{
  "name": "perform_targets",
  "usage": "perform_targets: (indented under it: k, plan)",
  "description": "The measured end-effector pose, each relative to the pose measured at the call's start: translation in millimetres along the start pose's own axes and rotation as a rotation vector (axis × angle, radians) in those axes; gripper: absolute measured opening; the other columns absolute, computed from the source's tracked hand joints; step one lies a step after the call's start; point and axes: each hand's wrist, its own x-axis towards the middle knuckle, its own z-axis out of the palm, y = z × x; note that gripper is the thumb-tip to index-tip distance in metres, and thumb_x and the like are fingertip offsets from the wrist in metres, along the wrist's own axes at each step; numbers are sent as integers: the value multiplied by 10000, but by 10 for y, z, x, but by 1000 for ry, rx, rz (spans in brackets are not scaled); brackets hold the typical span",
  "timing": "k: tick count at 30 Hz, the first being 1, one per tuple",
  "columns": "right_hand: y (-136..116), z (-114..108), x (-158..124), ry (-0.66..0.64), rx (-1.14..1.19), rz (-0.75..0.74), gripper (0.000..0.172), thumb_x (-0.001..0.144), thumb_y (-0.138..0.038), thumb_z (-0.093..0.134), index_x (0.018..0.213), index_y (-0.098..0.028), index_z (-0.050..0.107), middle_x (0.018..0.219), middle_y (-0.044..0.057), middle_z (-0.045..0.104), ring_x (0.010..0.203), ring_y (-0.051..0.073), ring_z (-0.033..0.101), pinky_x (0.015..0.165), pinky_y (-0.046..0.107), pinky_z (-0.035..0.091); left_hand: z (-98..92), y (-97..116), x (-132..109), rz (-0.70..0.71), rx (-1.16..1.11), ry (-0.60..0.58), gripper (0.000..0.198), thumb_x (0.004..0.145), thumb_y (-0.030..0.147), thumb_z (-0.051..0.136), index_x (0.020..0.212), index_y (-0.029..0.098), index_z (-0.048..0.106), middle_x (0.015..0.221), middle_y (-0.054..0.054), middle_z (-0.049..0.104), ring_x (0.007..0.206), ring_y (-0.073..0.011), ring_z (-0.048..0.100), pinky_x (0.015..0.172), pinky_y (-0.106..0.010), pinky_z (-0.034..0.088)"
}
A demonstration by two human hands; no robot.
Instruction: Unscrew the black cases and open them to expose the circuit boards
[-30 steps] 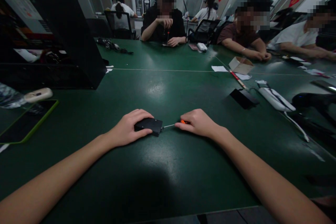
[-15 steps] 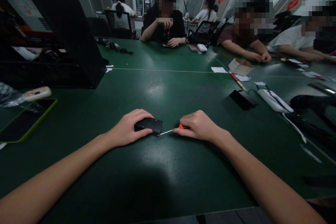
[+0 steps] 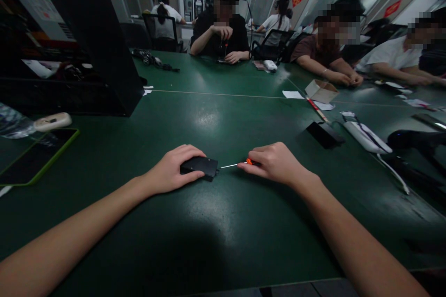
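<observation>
A small flat black box [image 3: 201, 166] lies on the green table [image 3: 216, 116] in front of me. My left hand [image 3: 174, 169] is curled over its left end, fingers on top and thumb along the near side, holding it down. My right hand [image 3: 275, 162] is closed in a pinch on a thin screwdriver [image 3: 240, 164] with an orange collar. The metal shaft points left and its tip touches the right edge of the box.
A tablet in a green case [image 3: 35, 155] and a pale mouse [image 3: 52, 121] lie at the left beside a black cabinet [image 3: 101, 46]. A black block [image 3: 324, 133], white case [image 3: 366, 131] and cardboard box [image 3: 321, 90] sit at the right. Several people work at the far side.
The screwdriver tip dropped toward the table beside the box half a second ago, and is now level again at the box's right edge. My right hand shifted slightly right.
</observation>
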Motion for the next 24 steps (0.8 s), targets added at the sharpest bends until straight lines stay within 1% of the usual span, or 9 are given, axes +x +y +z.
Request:
perform_targets:
  k: [6, 8, 13, 18, 21, 24]
  plan:
    - [-29, 14, 11, -7, -8, 17, 706, 1010, -661, 284, 708, -148, 663, 625, 59, 597, 532, 114, 442, 558, 306, 182, 5, 4, 15, 5, 6, 2, 340, 940, 422, 646, 1194, 197, 650, 1162, -96, 685, 1064, -253, 640, 923, -375, 517]
    - [-60, 42, 32, -31, 31, 31, 702, 1011, -658, 286, 709, -147, 659, 637, 58, 600, 544, 112, 449, 566, 300, 198, 12, 1, 16, 3, 9, 1, 343, 941, 428, 644, 1197, 199, 648, 1169, -95, 682, 1070, -253, 637, 923, -376, 516]
    - [-182, 150, 104, -120, 239, 36, 636, 1015, -628, 340, 706, -157, 636, 610, 22, 560, 562, 106, 456, 594, 273, 252, 23, 3, 20, -12, 5, -5, 334, 953, 421, 633, 1208, 205, 634, 1185, -95, 670, 1085, -254, 627, 941, -385, 499]
    - [-155, 174, 108, -108, 221, 25, 623, 996, -658, 370, 736, -159, 636, 661, 34, 595, 602, 124, 502, 618, 267, 280, 23, 4, 19, 0, -18, -12, 332, 951, 410, 643, 1208, 198, 634, 1177, -88, 670, 1079, -249, 625, 926, -368, 494]
    - [-133, 189, 107, -110, 263, -7, 571, 991, -645, 406, 808, -156, 637, 737, 40, 626, 649, 134, 542, 634, 262, 327, 26, 0, 11, 2, -31, -5, 345, 947, 413, 654, 1216, 197, 631, 1185, -91, 671, 1094, -251, 624, 942, -373, 489]
    - [-128, 197, 100, -83, 297, -73, 470, 1012, -568, 435, 975, -155, 657, 877, 60, 664, 749, 144, 598, 681, 258, 383, 26, -5, 1, 1, -39, 16, 360, 939, 410, 669, 1227, 198, 627, 1192, -92, 671, 1100, -253, 626, 951, -378, 489]
